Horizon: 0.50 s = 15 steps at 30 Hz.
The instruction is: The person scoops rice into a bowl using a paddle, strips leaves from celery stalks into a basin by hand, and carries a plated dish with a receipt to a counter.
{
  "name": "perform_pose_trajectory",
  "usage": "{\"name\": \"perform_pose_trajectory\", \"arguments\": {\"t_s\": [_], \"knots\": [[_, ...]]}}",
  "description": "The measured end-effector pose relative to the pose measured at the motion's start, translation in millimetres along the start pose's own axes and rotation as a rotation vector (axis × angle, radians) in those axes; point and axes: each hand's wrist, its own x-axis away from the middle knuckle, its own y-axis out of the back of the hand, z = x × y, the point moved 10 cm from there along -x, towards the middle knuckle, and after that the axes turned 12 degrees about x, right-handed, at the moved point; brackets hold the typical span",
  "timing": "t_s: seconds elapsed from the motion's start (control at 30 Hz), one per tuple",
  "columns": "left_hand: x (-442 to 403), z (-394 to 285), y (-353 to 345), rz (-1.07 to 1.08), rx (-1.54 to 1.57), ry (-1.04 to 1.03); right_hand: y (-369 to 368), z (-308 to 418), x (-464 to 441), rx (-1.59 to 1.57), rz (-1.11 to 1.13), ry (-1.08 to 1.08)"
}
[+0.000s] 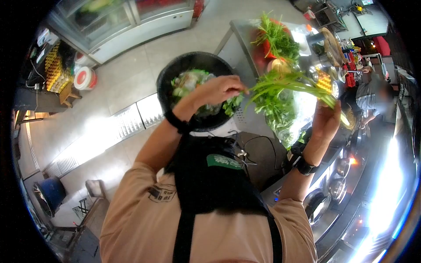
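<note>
My right hand (326,120) is closed around the stalk ends of a bunch of leafy celery (294,83), held out over the corner of the steel counter. The leaves hang toward the left, above more leafy greens (280,111) in a clear plastic bag (302,114). Over the rim of a big black tub (164,94), my left hand (221,90) is closed in a pinch, with a leafy sprig (232,105) showing just below its fingers. What exactly the fingertips grip is partly hidden. Inside the tub lie cut green and pale vegetables (190,83).
Another heap of greens (278,39) lies on the steel counter (243,37) beside a red container. To the right, pans (337,188) stand along a stove. A co-worker (372,96) stands farther right. A white bucket (85,79) sits on the floor at left.
</note>
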Motion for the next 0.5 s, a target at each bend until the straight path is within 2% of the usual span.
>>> {"name": "perform_pose_trajectory", "arguments": {"t_s": [0.13, 0.23, 0.3, 0.47, 0.5], "knots": [[3.3, 0.4, -2.0, 0.056, -0.034, -0.05, -0.3, -0.5, 2.8, 0.051, -0.112, -0.004], [3.1, 6.8, 6.2, 0.006, -0.033, 0.059, -2.5, 0.4, 4.5, 0.052, -0.138, 0.004], [2.3, 0.6, 8.3, -0.006, -0.173, -0.004, -3.6, 0.5, 4.6, 0.049, -0.118, 0.01], [3.0, 4.9, 7.7, -0.06, -0.274, 0.005, -3.9, 0.2, 4.3, 0.05, -0.083, 0.019], [3.0, 5.1, 8.9, -0.083, -0.305, -0.001, -10.2, -0.4, 3.7, 0.019, -0.012, 0.014]]}}
